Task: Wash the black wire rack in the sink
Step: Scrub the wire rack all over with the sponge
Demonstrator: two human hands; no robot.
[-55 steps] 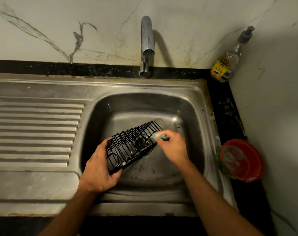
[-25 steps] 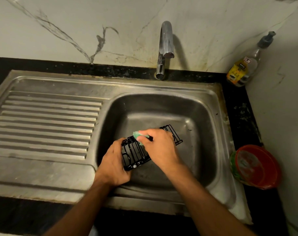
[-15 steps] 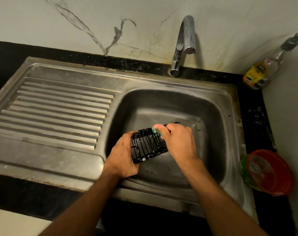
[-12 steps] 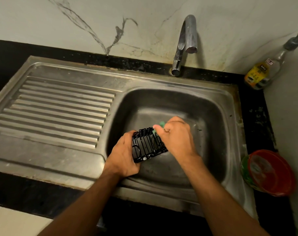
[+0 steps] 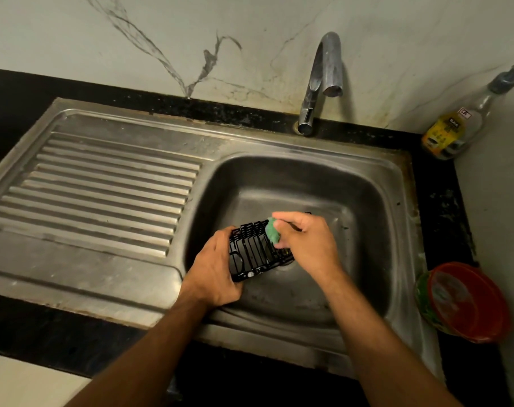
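The black wire rack (image 5: pixel 251 251) is held tilted over the bottom of the steel sink (image 5: pixel 364 201). My left hand (image 5: pixel 213 270) grips its near left end. My right hand (image 5: pixel 307 240) pinches a green scrub sponge (image 5: pixel 272 232) and presses it onto the rack's upper wires. The right part of the rack is hidden under my right hand. The tap (image 5: pixel 320 80) stands behind the basin with no water running.
A ribbed steel drainboard (image 5: pixel 97 189) lies left of the basin. A pump bottle of dish soap (image 5: pixel 455 130) stands in the back right corner. A red-lidded tub (image 5: pixel 464 301) sits on the black counter at the right, close to the sink's rim.
The sponge hand has slid from the rack's far right end toward its left part. The rack stays in my left hand; the camera has shifted left.
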